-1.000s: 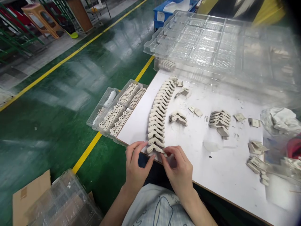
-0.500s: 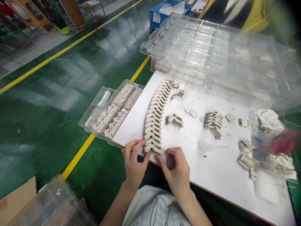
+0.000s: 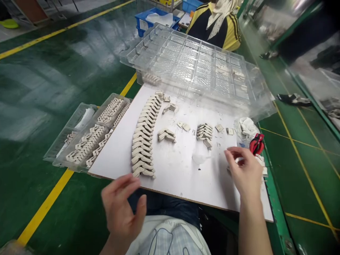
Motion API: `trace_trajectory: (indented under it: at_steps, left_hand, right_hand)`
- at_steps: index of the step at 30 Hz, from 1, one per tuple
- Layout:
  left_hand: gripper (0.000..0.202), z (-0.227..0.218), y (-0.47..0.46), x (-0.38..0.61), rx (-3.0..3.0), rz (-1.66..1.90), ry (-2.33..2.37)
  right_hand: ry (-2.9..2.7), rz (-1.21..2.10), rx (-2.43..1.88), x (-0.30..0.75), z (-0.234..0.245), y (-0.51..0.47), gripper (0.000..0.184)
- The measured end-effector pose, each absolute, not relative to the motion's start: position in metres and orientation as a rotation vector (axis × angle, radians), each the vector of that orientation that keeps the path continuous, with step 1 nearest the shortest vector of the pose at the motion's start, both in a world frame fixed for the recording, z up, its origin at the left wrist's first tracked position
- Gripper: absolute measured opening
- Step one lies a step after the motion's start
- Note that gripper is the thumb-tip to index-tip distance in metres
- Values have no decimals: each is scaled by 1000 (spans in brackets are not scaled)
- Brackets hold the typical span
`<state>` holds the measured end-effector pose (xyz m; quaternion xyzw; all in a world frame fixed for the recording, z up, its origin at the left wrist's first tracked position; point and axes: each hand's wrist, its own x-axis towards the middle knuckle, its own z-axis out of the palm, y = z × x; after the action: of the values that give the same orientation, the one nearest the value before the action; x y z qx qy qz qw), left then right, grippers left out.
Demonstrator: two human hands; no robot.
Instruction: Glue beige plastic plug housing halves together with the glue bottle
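Observation:
A long curved row of chevron-shaped off-white pieces (image 3: 143, 141) lies nested on the white board. My left hand (image 3: 123, 207) hovers just off the board's front edge, near the bottom end of that row, with fingers and thumb apart and nothing held. Over the right side of the board is my right hand (image 3: 247, 173), its fingers loosely curled and thumb and forefinger close together; no piece shows between them. Loose pieces (image 3: 261, 163) lie partly hidden behind it. Between the hands sit a short nested stack (image 3: 204, 132) and a small pair of chevrons (image 3: 166, 135).
Clear compartment trays (image 3: 186, 60) cover the back of the white board (image 3: 170, 179). Filled trays (image 3: 85, 141) stand at its left. Red-handled pliers (image 3: 256, 143) and a crumpled white bag (image 3: 245, 127) are at the right. Someone in yellow and black (image 3: 202, 24) is beyond.
My right hand has left the near end of the row and moved right, over the loose pieces. My left hand has drawn back from the row and opened. The view has shifted right.

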<state>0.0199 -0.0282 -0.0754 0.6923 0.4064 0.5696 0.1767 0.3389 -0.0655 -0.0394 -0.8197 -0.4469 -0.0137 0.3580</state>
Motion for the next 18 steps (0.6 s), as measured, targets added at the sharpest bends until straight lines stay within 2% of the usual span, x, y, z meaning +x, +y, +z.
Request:
trace_trajectory:
  at_steps: [3, 6, 9, 12, 15, 18]
  left_hand:
    - [38, -64, -39, 42, 2065, 1433, 949]
    - [35, -56, -47, 54, 2102, 1357, 844]
    - [36, -52, -48, 57, 2082, 1302, 783]
    - [37, -51, -44, 59, 1951, 1228, 762]
    - [29, -48, -38, 63, 1658, 1026, 749]
    - [22, -45, -32, 74, 1247, 666, 710]
  right_hand:
    - [-1369, -13, -2149, 335, -54, -42, 34]
    - [-1447, -20, -2102, 332, -58, -29, 26]
    - [-1271, -179, -2004, 329, -44, -39, 16]
    - [-1042, -241, -1730, 317, -22, -66, 9]
    - [-1258, -108, -1518, 297, -10, -90, 22]
    - [-1503, 45, -1433, 279, -14, -100, 32]
